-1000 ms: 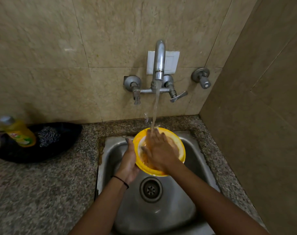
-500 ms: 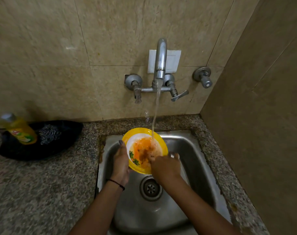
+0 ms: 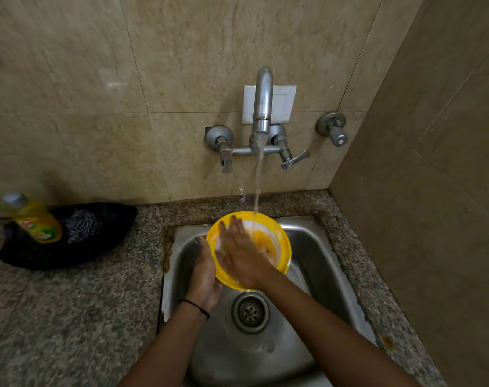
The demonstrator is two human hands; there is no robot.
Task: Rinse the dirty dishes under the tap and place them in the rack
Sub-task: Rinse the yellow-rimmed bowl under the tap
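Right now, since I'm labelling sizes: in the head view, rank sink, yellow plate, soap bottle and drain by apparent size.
1. sink
2. yellow plate
3. soap bottle
4. drain, close to the bottle, which is blurred, so those two are unsure.

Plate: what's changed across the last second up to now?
The right hand, which had drawn back to the lower rim of the plate half a second ago, lies flat across its face again, fingers straight. The plate shifted left, then back right under the water stream. The orange-brown residue looks thinner. Unchanged: the left hand holds the left rim, the tap is running, and the bottle is on the counter.
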